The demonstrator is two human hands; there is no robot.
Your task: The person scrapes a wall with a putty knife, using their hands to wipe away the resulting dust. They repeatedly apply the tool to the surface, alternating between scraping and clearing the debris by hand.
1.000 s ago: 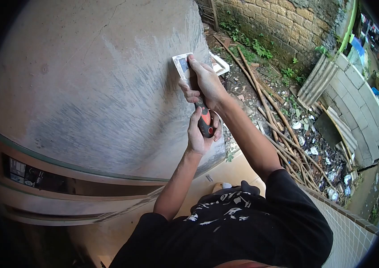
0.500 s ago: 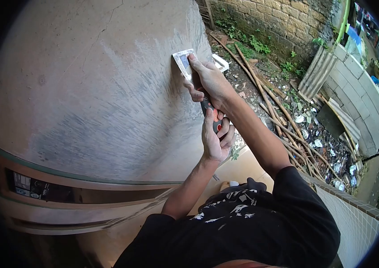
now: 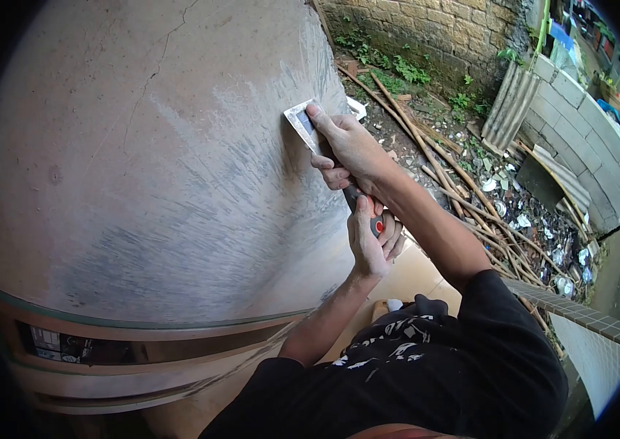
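A scraper (image 3: 300, 121) with a broad, white-smeared blade and a black and orange handle is in both of my hands. My right hand (image 3: 354, 146) is closed round it near the blade, the thumb lying on the blade's face. Lower down, my left hand (image 3: 376, 249) wraps the end of the handle. The blade's far edge is against or very close to the grey wall (image 3: 178, 219); contact cannot be made out. Streaky scrape marks and pale dust cover much of that wall, and a thin crack runs up its upper part. Both hands are dusty.
A window frame (image 3: 141, 329) runs below the wall. At right, bamboo poles (image 3: 427, 146) and scattered rubbish (image 3: 529, 219) lie on the ground, with a brick wall (image 3: 434, 36) and a grey block wall (image 3: 580, 124) behind. A tiled ledge (image 3: 580, 311) stands beside me.
Both hands and the scraper have moved down and slightly right in view, the blade shifting a little rightward along the wall. The camera view has also shifted. The grip looks the same.
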